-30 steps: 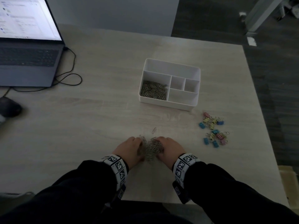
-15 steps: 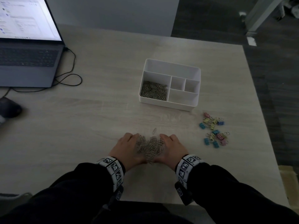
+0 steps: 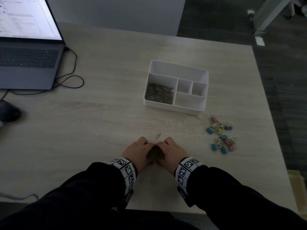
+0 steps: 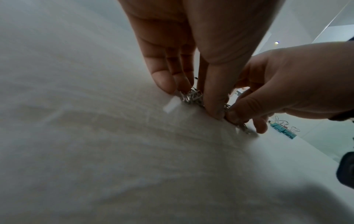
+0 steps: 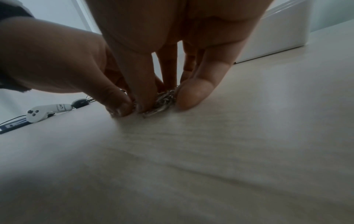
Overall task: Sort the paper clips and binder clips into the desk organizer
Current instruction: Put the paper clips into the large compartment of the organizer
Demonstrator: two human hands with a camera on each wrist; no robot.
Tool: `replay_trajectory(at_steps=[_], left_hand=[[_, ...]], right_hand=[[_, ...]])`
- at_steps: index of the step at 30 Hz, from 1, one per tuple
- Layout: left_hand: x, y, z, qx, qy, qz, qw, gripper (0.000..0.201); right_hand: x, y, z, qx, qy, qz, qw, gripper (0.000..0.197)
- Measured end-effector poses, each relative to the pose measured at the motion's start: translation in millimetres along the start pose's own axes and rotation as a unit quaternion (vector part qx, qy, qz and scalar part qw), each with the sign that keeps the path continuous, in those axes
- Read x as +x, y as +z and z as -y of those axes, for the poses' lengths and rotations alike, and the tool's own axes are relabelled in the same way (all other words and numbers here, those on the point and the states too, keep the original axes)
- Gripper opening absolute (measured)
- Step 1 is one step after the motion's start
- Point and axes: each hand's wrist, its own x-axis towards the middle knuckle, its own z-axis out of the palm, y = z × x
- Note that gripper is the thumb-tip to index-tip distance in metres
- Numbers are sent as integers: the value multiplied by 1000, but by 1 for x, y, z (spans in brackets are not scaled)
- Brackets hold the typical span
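Both hands sit at the table's near edge, cupped together over a pile of silver paper clips (image 3: 155,154). My left hand (image 3: 141,149) and right hand (image 3: 169,149) curl their fingers round the pile from either side, with the fingertips meeting at the far side. In the left wrist view the left hand's fingertips (image 4: 166,84) press clips (image 4: 191,97) against the wood. The right wrist view shows clips (image 5: 164,99) squeezed between the fingers. One stray paper clip (image 3: 158,135) lies just beyond the hands. The white organizer (image 3: 177,66) holds paper clips (image 3: 159,95) in its front-left compartment. Coloured binder clips (image 3: 221,135) lie loose to the right.
An open laptop (image 3: 28,63) with a looped cable (image 3: 71,80) stands at the far left, and a dark mouse (image 3: 8,112) lies nearer. A white controller (image 5: 46,112) lies at the left edge. The table's right edge (image 3: 272,130) drops to dark floor.
Half a second ago the hands were spread with the pile showing between them. They have since drawn together, and the clips are now bunched and mostly covered.
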Motion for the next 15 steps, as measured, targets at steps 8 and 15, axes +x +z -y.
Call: replay_trajectory(at_steps=[8, 15], left_hand=[[23, -10, 0, 34, -1, 32, 999, 30], [44, -22, -2, 47, -4, 73, 996, 28]], right_hand=[[15, -1, -2, -24, -7, -11, 1000, 27], [26, -13, -4, 10, 6, -9, 1000, 30]])
